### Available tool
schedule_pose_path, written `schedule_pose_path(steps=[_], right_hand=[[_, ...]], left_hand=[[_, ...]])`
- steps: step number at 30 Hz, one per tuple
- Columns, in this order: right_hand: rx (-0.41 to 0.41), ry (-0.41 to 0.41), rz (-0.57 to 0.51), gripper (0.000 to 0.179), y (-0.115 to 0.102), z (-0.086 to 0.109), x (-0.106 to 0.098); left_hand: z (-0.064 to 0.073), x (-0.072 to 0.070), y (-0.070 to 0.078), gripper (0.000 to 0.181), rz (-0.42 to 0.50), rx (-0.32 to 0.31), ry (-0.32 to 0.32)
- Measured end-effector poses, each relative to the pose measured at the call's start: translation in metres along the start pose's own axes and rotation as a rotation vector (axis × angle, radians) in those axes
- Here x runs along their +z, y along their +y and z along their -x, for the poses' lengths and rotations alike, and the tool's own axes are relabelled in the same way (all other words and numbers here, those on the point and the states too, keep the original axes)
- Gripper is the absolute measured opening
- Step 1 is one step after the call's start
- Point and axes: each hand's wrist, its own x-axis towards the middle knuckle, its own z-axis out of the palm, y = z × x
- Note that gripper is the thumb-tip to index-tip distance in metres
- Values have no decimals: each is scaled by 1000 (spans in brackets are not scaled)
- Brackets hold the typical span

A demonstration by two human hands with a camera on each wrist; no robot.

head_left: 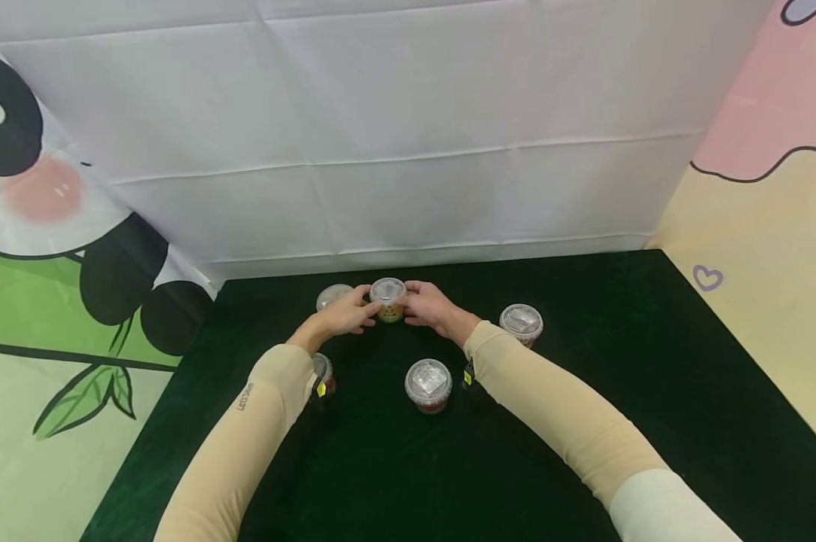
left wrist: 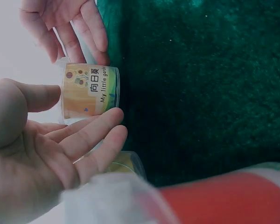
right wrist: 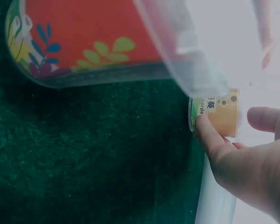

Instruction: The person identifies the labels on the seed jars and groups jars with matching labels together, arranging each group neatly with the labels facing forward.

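At the far edge of the dark green table (head_left: 584, 421), below the white backdrop (head_left: 408, 203): a yellow-labelled tub (head_left: 389, 309), upright, clear lid up, green band at its base. Label shows sunflowers and "My little garden". Cannot tell whether its base meets the cloth.

Taking that tub as hub: left hand (head_left: 346, 310) at 9 o'clock, fingers extended and spread along its side, thumb by the lid rim, well apart from the fingers. Right hand (head_left: 433, 307) at 3 o'clock, thumb and forefinger likewise apart, forefinger tip against the label; neither hand clamps.

Other lidded tubs: a left-hand tub (head_left: 331, 292) at 9 o'clock, partly hidden behind the left hand; a right-hand tub (head_left: 522, 322) at 3 o'clock, well apart, beside the right sleeve (head_left: 557, 406); a red tub (head_left: 429, 384) at 5 o'clock, nearer the wearer; a second red tub (head_left: 324, 369) between 7 and 8, partly covered by the left sleeve (head_left: 245, 436) (lettering printed on that one).
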Motion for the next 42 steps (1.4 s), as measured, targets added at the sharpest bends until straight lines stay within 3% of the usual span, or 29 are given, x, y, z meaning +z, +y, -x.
schedule_pose_path(steps=[7,14,21,29,42], right_hand=[[-22,-5,8,58,3,-4,5],[-8,6,35,58,5,-7,5],[-6,22,130,56,8,-7,4],[21,-4,135,51,4,-5,0],[64,-14,136,48,5,-5,3]], left_hand=[[1,0,-5,66,3,18,-10],[-1,2,-5,67,-63,23,3],[-3,6,-7,71,-34,-19,-16],[-4,8,-3,69,-94,-30,36],[-1,13,-1,70,-139,-82,63]])
